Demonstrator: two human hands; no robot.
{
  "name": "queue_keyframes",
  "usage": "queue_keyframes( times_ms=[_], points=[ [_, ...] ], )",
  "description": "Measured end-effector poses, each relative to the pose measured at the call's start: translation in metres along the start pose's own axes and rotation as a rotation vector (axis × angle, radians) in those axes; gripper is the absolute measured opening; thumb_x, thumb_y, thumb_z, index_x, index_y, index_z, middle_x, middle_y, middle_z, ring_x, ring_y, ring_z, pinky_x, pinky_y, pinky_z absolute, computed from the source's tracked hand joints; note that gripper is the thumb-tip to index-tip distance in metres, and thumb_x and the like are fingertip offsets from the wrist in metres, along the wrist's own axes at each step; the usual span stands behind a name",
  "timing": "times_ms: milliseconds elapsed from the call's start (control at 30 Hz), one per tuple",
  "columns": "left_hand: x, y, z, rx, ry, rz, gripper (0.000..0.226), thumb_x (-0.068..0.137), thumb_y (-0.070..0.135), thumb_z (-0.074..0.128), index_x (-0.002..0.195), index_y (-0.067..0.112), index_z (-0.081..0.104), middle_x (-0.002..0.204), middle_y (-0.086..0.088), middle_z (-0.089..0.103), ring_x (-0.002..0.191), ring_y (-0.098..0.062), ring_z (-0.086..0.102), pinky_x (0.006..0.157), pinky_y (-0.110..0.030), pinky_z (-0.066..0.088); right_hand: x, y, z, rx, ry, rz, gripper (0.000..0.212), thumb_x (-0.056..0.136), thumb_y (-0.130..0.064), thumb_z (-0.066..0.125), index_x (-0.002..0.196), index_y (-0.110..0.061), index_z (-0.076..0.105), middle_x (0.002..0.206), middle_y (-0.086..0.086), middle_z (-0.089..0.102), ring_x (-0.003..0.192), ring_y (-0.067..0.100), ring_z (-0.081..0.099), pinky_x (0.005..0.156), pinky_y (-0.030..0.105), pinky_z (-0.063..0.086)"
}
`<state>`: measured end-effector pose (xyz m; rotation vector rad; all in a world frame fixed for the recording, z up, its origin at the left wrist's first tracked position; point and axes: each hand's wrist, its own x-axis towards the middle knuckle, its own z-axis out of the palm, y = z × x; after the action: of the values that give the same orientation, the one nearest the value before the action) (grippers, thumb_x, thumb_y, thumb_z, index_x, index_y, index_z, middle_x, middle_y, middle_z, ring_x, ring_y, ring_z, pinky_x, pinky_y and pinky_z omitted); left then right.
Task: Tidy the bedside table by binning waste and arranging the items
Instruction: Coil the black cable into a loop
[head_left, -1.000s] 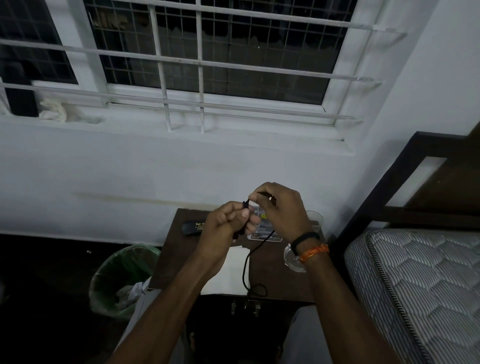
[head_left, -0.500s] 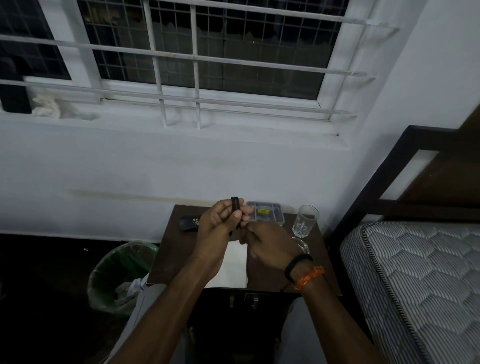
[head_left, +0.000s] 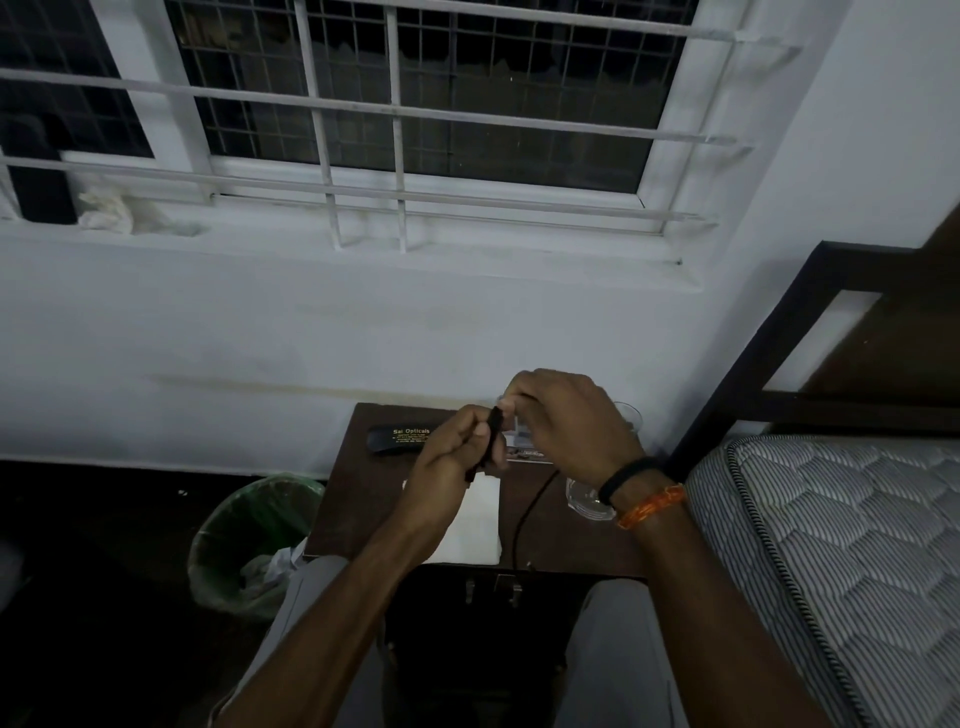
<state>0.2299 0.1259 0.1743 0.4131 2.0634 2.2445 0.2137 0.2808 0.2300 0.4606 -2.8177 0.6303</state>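
In the head view, at the lower left of the frame, a green-lined bin (head_left: 254, 540) stands on the floor beside the desk (head_left: 353, 499), holding crumpled pale waste. At centre, the left hand (head_left: 447, 467) grips a coiled bundle of black cable (head_left: 491, 434), while the right hand (head_left: 571, 426) pinches the cable's other stretch, which hangs down to the desk. A black spectacle case (head_left: 397, 439) lies at the desk's far left; a clear glass (head_left: 628, 415) stands behind the right hand.
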Motion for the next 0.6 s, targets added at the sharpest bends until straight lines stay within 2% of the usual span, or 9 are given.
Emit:
queue_keyframes(
  times_ms=[100,200,267,367,433,467,533,600],
  points=[
    [0.0,0.006,-0.005,-0.058,-0.041,0.002,0.029,0.105,0.011,0.036,0.101,-0.009,0.057,0.07,-0.005,0.054,0.068,-0.015,0.051,0.066,-0.022,0.044,0.0,0.006,0.011,0.067,0.108,0.007,0.02,0.098,-0.024,0.048,0.085,-0.025,0.062,0.084,-0.009,0.063,0.078,0.011,0.057,0.067,0.031,0.045],
    [-0.003,0.011,-0.007,-0.123,-0.051,-0.021,0.03,0.105,0.01,0.037,0.106,-0.013,0.056,0.069,-0.002,0.054,0.064,-0.012,0.047,0.062,-0.019,0.041,-0.006,0.011,0.019,0.114,0.188,0.0,0.024,0.099,-0.03,0.041,0.087,-0.027,0.061,0.082,-0.01,0.064,0.076,0.008,0.058,0.066,0.027,0.045],
    [-0.003,0.015,-0.007,-0.172,-0.059,-0.022,0.029,0.104,0.01,0.039,0.107,-0.012,0.057,0.072,-0.003,0.054,0.065,-0.011,0.047,0.062,-0.019,0.041,-0.01,0.014,0.026,0.188,0.202,0.023,0.024,0.1,-0.026,0.04,0.086,-0.025,0.059,0.075,-0.009,0.063,0.069,0.007,0.057,0.062,0.025,0.044],
    [0.002,0.02,-0.004,-0.233,-0.022,-0.027,0.024,0.103,0.008,0.04,0.105,-0.007,0.059,0.073,-0.006,0.052,0.064,-0.009,0.048,0.06,-0.016,0.043,-0.016,0.013,0.044,0.224,0.074,0.101,0.02,0.097,-0.013,0.041,0.091,-0.015,0.06,0.075,0.002,0.067,0.068,0.015,0.06,0.062,0.03,0.048],
    [0.005,0.022,-0.002,-0.263,0.023,-0.04,0.023,0.103,0.006,0.04,0.107,-0.006,0.059,0.072,-0.004,0.052,0.063,-0.008,0.048,0.058,-0.015,0.046,-0.023,0.01,0.053,0.202,-0.051,0.118,0.02,0.098,-0.012,0.041,0.092,-0.015,0.06,0.078,0.006,0.069,0.069,0.018,0.061,0.058,0.022,0.044],
    [0.007,0.021,-0.002,-0.281,0.04,-0.048,0.022,0.103,0.005,0.04,0.108,-0.005,0.059,0.072,-0.003,0.053,0.063,-0.009,0.049,0.058,-0.016,0.047,-0.026,0.007,0.055,0.193,-0.105,0.118,0.021,0.099,-0.012,0.041,0.09,-0.017,0.06,0.077,0.005,0.069,0.068,0.018,0.061,0.056,0.021,0.042],
    [0.009,0.017,-0.003,-0.281,0.062,-0.04,0.02,0.102,0.003,0.042,0.109,-0.001,0.06,0.073,0.0,0.057,0.067,-0.011,0.051,0.06,-0.017,0.049,-0.03,0.001,0.054,0.187,-0.211,0.101,0.024,0.098,-0.01,0.041,0.087,-0.018,0.062,0.075,0.0,0.067,0.069,0.018,0.063,0.059,0.027,0.045],
    [0.011,0.011,-0.004,-0.183,0.082,-0.014,0.019,0.101,-0.002,0.043,0.111,0.001,0.059,0.078,0.0,0.062,0.072,-0.013,0.054,0.061,-0.022,0.05,-0.033,-0.003,0.051,0.166,-0.279,0.089,0.027,0.097,-0.009,0.04,0.088,-0.018,0.064,0.079,-0.006,0.065,0.072,0.017,0.063,0.064,0.027,0.048]
  ],
)
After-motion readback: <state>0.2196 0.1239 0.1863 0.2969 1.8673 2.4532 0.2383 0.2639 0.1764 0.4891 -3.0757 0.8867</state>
